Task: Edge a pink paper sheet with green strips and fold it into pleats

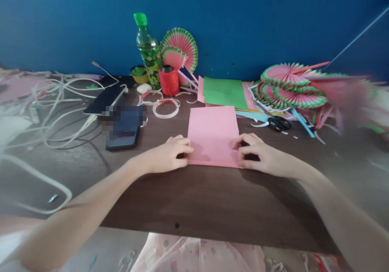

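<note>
A pink sheet of paper point(214, 132) lies on the dark brown table, with a narrow fold-like strip along its near edge. At its lower left corner, my left hand point(174, 152) grips that edge between thumb and curled fingers. My right hand point(258, 154) does the same at the lower right corner, its fingers bent over the side of the paper. Just beyond the pink sheet is a stack of coloured paper with a green sheet point(225, 93) on top.
Black-handled scissors point(278, 123) and pleated paper fans point(291, 88) are at the right. Tape rolls point(165, 109), a red spool point(169, 81) and a green-capped bottle point(148, 53) stand behind. Phones point(124, 128) and white cables point(62, 102) lie left.
</note>
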`<state>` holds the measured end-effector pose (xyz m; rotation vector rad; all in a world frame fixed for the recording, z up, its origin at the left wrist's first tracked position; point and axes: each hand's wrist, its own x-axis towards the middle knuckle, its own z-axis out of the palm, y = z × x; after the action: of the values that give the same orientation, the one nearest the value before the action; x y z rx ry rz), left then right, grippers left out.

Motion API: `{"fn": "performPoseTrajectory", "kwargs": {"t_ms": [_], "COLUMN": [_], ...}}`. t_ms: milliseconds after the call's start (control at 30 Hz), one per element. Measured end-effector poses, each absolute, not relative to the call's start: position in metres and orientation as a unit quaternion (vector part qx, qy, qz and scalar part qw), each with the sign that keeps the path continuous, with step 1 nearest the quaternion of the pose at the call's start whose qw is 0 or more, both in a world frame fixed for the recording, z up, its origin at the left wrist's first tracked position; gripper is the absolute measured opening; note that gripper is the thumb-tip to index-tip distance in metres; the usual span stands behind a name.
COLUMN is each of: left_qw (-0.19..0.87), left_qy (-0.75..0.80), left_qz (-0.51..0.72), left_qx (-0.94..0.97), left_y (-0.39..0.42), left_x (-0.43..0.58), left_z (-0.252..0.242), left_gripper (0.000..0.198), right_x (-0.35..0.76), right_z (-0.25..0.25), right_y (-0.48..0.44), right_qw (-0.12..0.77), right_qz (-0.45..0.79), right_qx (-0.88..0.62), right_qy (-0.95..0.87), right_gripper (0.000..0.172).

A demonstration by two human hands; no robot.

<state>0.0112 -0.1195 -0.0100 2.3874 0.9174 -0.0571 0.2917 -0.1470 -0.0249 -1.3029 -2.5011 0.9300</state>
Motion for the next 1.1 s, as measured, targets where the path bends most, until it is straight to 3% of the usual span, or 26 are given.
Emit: {"fn": "performPoseTrajectory", "kwargs": {"t_ms": [1100], "left_qw": [0.253], "left_qy": [0.322], "left_qz": [-0.032], "left_qx": [0.912], "left_y": [-0.1181], "left_x": [0.0121], "left_z": [-0.0151], "left_gripper": [0.017], "right_x": [0.2899], "right_z": [-0.0248], "right_y": [-0.1484], "right_qw": [0.071], "right_qz": [0.301], "right_qx": [-0.445], "right_qy": [-0.840], "right_gripper": [0.024]}}
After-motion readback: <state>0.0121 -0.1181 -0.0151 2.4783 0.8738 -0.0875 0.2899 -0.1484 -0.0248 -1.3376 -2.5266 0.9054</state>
